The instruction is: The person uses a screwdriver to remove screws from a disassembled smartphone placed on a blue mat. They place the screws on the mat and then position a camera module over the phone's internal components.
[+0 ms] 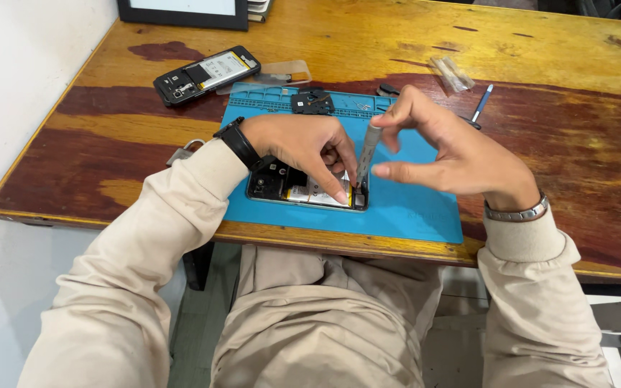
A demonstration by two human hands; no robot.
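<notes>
Head view, opened phone (pixel 303 188), back off, battery seemingly exposed, blue mat (pixel 411 205)

Bright blue rubber work mat (pixel 411 205) at centre frame, worn wooden bench (pixel 555 65) streaked yellow-orange and dark red-brown, black opened phone with white-and-yellow battery (pixel 206 75) upper left, slim grey metal screwdriver (pixel 366 152), beige sleeves (pixel 131 273), black wristwatch (pixel 237 142), silver bracelet (pixel 515 213)

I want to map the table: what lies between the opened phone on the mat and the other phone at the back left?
Head view: left hand, blue mat, then bare wood.
</notes>
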